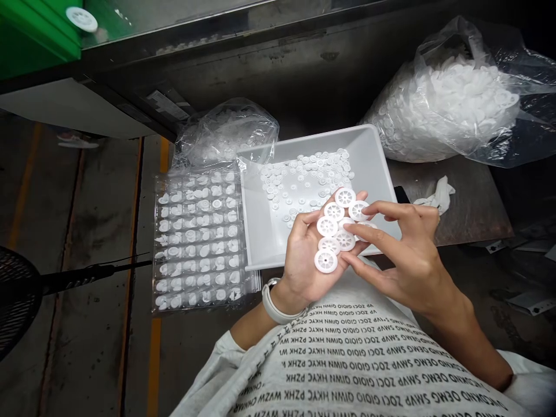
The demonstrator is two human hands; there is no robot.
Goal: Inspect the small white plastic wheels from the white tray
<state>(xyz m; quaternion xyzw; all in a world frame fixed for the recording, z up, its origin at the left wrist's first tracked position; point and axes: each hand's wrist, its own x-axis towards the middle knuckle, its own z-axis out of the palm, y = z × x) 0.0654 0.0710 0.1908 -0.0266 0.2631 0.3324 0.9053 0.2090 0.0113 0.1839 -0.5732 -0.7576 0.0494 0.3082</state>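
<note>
My left hand (299,263) is palm up over the near edge of a grey plastic bin (382,174). Across its palm and fingers lie several small white spoked plastic wheels (325,260), some overlapping. From the right, my right hand (403,255) reaches over them with its fingers apart. Its index fingertip touches a wheel in the middle of the group, and another fingertip is at the upper right wheel (358,211). Its thumb tip is by the lower right wheels. One wheel is partly hidden behind the index finger. Many small white discs (321,165) lie scattered in the bin.
Left of the bin is a clear compartment tray (197,243) filled with white parts. Behind stand a small clear bag (226,136) and a large bag (456,110) of white pieces. A fan (17,301) is at far left, a green crate (39,35) at top left.
</note>
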